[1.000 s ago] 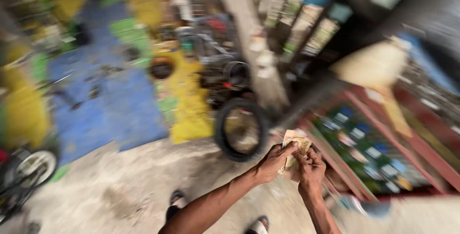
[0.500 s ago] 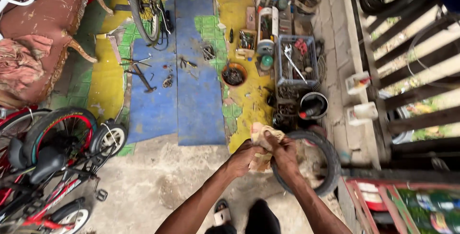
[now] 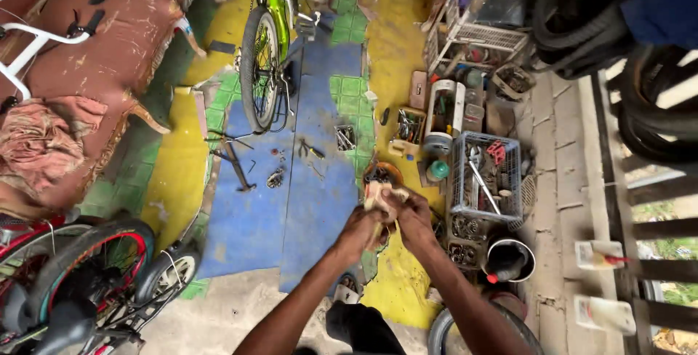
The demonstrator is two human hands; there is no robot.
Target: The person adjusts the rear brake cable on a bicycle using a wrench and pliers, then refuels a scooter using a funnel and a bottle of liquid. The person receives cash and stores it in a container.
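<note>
My left hand [image 3: 360, 225] and my right hand [image 3: 414, 218] are pressed together around a crumpled pale cloth [image 3: 382, 198], which both hands grip in front of my chest. Below them lies a blue, yellow and green painted floor [image 3: 313, 209] scattered with small tools [image 3: 311, 150]. A green bicycle [image 3: 267, 49] stands upright farther ahead on the blue strip.
A wire crate of tools [image 3: 486, 177] and boxes of parts [image 3: 443, 111] sit to the right. A black bucket [image 3: 509, 259] and tyres [image 3: 654, 108] are near a wooden fence. A brown sofa [image 3: 94, 64] and bicycles [image 3: 80, 275] crowd the left.
The camera has swung left and steadied, and I have moved forward over the painted floor. Both hands stay closed on the cloth throughout.
</note>
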